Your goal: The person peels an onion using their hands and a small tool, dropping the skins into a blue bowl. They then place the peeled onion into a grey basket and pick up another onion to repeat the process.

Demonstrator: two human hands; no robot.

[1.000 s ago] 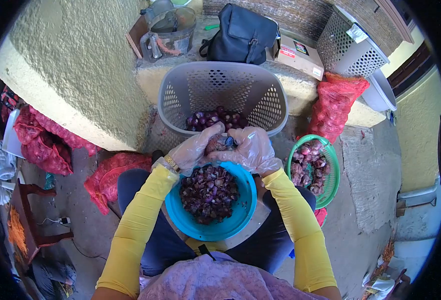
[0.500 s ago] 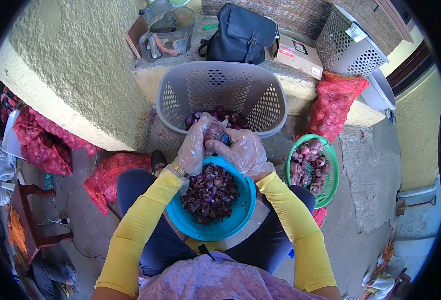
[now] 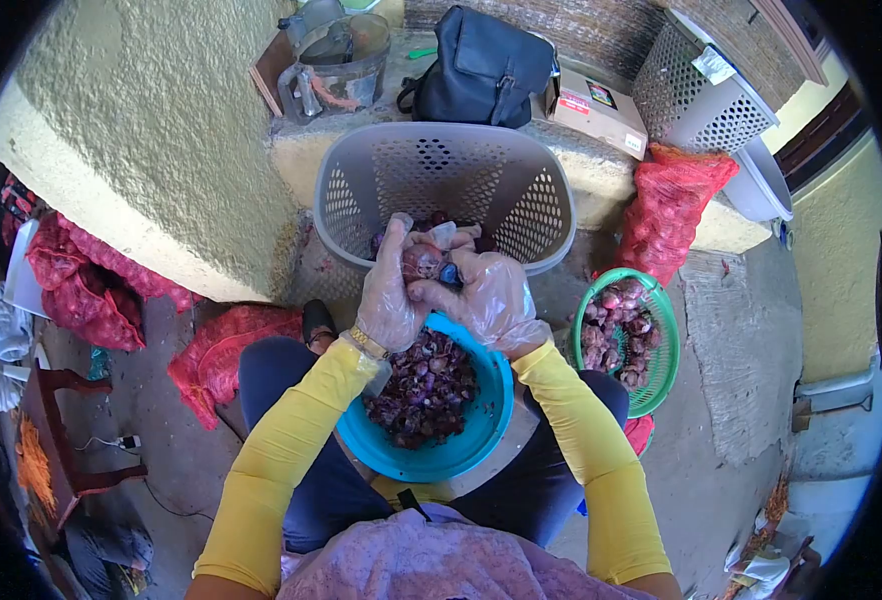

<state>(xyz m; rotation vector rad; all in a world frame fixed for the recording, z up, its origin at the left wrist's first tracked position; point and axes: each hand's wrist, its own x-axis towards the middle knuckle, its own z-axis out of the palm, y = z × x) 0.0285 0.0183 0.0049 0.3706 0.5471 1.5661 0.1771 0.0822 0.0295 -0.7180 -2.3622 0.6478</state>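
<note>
My left hand (image 3: 393, 290), in a clear plastic glove, is closed around a red onion (image 3: 423, 262). My right hand (image 3: 491, 295), gloved too, meets it from the right, its thumb by the onion. A small blue object (image 3: 450, 274) shows in the right hand's grip; most of it is hidden by the fingers. Both hands are above the near rim of a blue basin (image 3: 496, 420) holding onion skins (image 3: 426, 390). Beyond them, a large grey perforated basket (image 3: 336, 215) has red onions (image 3: 441, 218) in its bottom.
A green basket (image 3: 669, 375) of onions stands by my right knee. Red mesh sacks (image 3: 676, 210) lie at right and left (image 3: 226, 355). A black backpack (image 3: 496, 70), cardboard box (image 3: 596, 110) and clear bucket (image 3: 341, 65) sit on the ledge behind.
My left hand has turned and its fingers have lifted, showing more of the onion. Both hands stay together in nearly the same place over the basin.
</note>
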